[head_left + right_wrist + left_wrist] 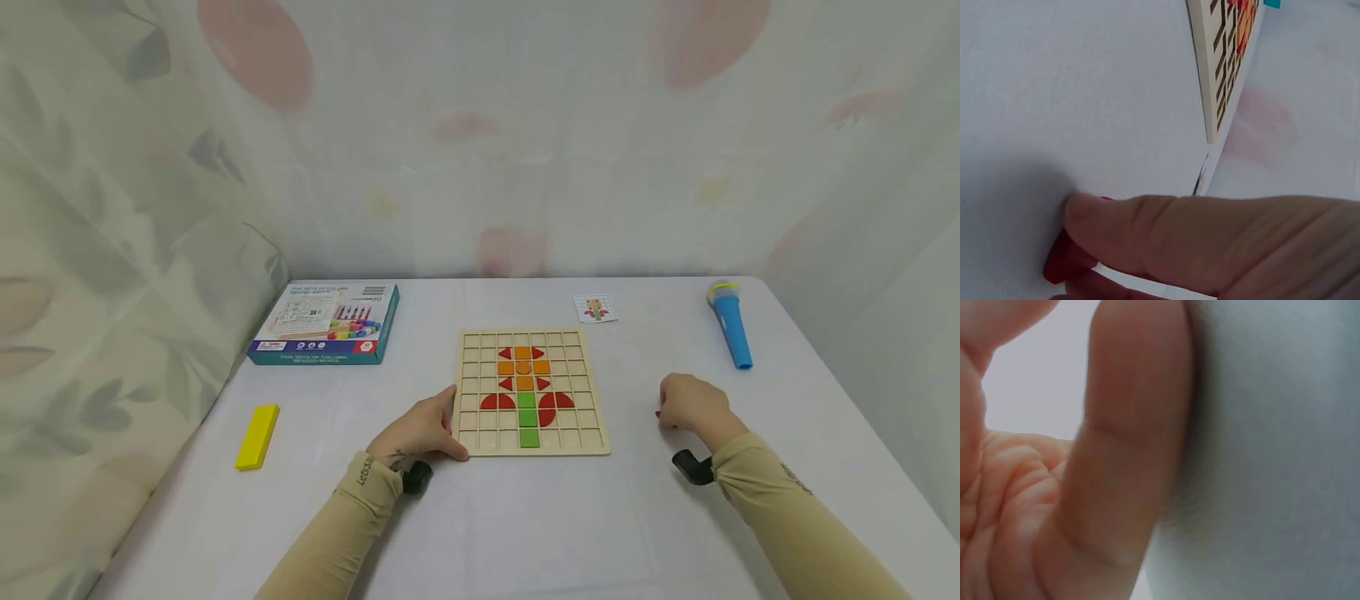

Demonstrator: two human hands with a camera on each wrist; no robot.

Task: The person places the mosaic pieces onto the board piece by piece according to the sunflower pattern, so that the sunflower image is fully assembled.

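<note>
My left hand (423, 429) rests at the near left corner of a wooden grid board (474, 435), its fingers along the left side and its thumb at the front edge. In the left wrist view the thumb (1129, 437) is fairly straight. Green squares (528, 418), orange squares (542, 367) and red triangles and quarter circles (562, 401) fill some of the grid's cells. To the right of the board, low over the table, my right hand (693, 407) pinches a small red piece (1069, 259) between thumb and fingers; its full shape is hidden.
A small pattern card (596, 308) lies behind the board's right corner. Farther right is a blue toy microphone (732, 329). On the left are a boxed toy set (322, 325) and a yellow block (257, 437). A patterned curtain (450, 167) hangs behind the white table (525, 533).
</note>
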